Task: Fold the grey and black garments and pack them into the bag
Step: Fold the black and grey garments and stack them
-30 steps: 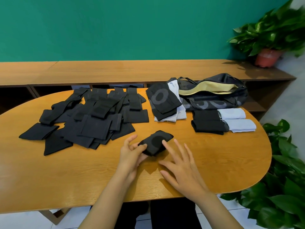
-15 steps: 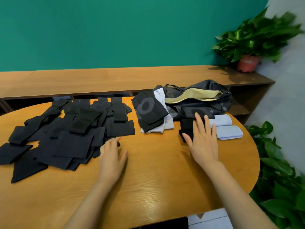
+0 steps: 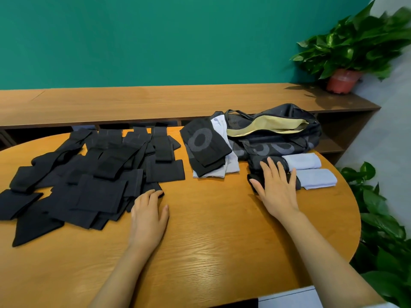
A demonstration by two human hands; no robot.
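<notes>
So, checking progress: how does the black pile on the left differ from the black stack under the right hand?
The left pile is loose, pieces overlapping at odd angles; the right stack is compact and folded. The left pile spreads wide; the right stack sits small beside the bag. The left hand touches the left pile's edge; the right hand lies flat on the right stack. Both are black fabric.

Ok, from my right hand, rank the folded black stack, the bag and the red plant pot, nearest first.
1. The folded black stack, under the right hand.
2. The bag, just behind it.
3. The red plant pot, far right on the shelf.
</notes>
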